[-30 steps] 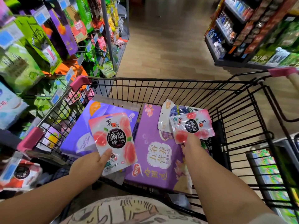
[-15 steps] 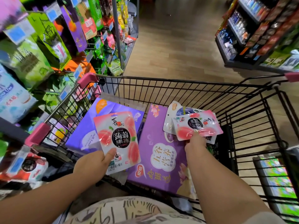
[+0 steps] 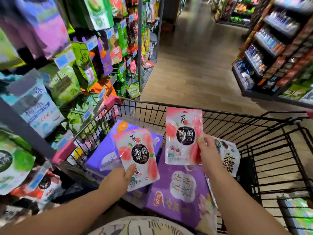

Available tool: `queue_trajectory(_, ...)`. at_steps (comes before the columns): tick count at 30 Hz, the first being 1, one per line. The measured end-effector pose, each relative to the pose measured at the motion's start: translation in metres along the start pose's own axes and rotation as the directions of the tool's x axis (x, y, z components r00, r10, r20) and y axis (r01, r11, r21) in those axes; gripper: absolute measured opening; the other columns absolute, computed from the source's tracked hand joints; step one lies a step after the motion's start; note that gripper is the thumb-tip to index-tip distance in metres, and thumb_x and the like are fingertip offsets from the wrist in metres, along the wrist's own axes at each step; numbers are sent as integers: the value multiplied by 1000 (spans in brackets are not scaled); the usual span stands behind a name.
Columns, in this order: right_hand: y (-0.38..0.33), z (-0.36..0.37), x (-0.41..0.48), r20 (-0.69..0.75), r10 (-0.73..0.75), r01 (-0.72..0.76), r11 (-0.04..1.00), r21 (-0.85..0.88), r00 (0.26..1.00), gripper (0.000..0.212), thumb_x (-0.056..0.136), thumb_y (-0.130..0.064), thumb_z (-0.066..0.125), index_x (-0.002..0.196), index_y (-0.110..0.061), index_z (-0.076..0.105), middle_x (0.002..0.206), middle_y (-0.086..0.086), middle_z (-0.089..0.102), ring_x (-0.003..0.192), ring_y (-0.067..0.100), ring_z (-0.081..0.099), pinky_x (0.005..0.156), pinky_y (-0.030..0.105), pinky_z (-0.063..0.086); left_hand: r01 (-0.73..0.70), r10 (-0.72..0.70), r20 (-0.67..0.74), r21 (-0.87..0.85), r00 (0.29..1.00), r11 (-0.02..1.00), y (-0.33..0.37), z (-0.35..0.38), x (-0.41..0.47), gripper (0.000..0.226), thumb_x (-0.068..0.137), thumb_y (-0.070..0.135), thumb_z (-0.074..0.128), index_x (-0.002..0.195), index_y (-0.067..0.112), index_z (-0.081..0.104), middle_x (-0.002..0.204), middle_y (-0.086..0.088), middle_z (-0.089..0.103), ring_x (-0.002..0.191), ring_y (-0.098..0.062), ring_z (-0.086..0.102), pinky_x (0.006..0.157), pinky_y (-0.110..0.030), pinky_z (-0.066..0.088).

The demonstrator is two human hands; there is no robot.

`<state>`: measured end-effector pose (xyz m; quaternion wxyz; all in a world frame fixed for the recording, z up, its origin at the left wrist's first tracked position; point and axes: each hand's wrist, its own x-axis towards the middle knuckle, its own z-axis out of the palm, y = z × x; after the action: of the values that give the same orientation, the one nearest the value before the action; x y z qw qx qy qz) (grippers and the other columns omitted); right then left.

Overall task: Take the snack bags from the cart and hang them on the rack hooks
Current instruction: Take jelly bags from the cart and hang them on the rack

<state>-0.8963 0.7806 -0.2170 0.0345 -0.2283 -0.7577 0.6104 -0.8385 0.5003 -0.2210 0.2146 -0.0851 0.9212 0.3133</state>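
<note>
My left hand (image 3: pixel 118 179) grips the bottom edge of a pink peach jelly bag (image 3: pixel 137 155), held upright over the left side of the black wire cart (image 3: pixel 254 122). Over the cart's middle, my right hand (image 3: pixel 207 154) pinches the right edge of a second pink jelly bag (image 3: pixel 182 133), also upright and lifted above the rim. Another white bag (image 3: pixel 230 160) lies in the cart behind my right hand. The rack (image 3: pixel 94 65) of hanging snack bags fills the left side, close to the cart.
Two purple boxes (image 3: pixel 177 192) lie flat in the cart under the bags. A grey rack post (image 3: pixel 140 39) stands at the end of the hanging display. Dark shelving (image 3: pixel 271 53) lines the right of the wooden aisle floor (image 3: pixel 194 61).
My right hand has lifted its pink bag out of the cart and turned it upright. The view has tilted up toward the rack; the left hand keeps its bag.
</note>
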Motion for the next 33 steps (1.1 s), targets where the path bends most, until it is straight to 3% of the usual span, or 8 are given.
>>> queue_trajectory(3,-33,29,-13,145,-100,115,989,-98,984,12,100,-34,50,93,-27,57,89,0,65,80,16,60,70,29,50,0,-4,-72,-56,997,998,0,-20,0,63,89,67,27,78,14,58,87,-9,61,96,-31,60,88,-36,47)
queue_trajectory(6,-64,61,-26,267,-183,231,960,-159,946,11,100,-25,51,92,-22,57,83,-5,61,73,9,55,60,17,41,10,-11,-173,-7,985,1000,3,-50,-3,55,95,60,29,74,14,49,103,-16,64,105,-31,59,86,-33,43)
queue_trajectory(10,-95,102,-36,344,-260,337,923,-184,902,16,96,-23,57,81,-26,58,75,-5,61,71,13,54,67,28,41,-38,36,-244,0,969,999,-1,-95,-11,51,97,57,26,66,18,36,71,-3,47,89,-30,56,71,-32,34)
queue_trajectory(16,-146,160,-55,462,-388,496,857,-136,798,15,95,-18,58,81,-21,60,69,-6,60,61,2,52,60,21,40,-78,49,-419,-51,907,996,-28,-150,-25,55,97,56,25,61,16,33,58,0,37,58,-22,41,61,-33,29)
queue_trajectory(20,-176,195,-66,539,-417,524,850,-54,732,18,96,-22,59,78,-22,59,62,-14,59,57,-4,50,59,17,41,-122,28,-507,-152,861,981,-43,-182,-35,48,97,53,32,67,18,43,65,2,48,73,-25,50,67,-31,38)
queue_trajectory(25,-206,231,-78,645,-477,581,811,62,597,5,93,-36,55,92,-33,59,87,12,67,75,12,56,78,38,47,-181,16,-628,-201,778,963,-56,-218,-56,43,97,47,36,82,13,58,75,-3,59,84,-30,59,74,-33,42)
queue_trajectory(29,-235,247,-97,746,-505,623,767,156,434,27,85,-47,53,109,-34,57,98,-15,69,93,4,62,88,35,48,-174,19,-689,-155,724,972,-62,-245,-79,51,96,51,31,105,11,61,95,-6,65,96,-27,61,84,-36,47)
queue_trajectory(33,-262,252,-117,862,-437,481,831,278,256,57,76,-30,71,128,-30,47,114,-9,71,102,9,68,82,24,51,-234,48,-787,-124,615,964,-65,-275,-106,49,97,49,28,71,15,52,62,2,47,57,-14,46,56,-26,33)
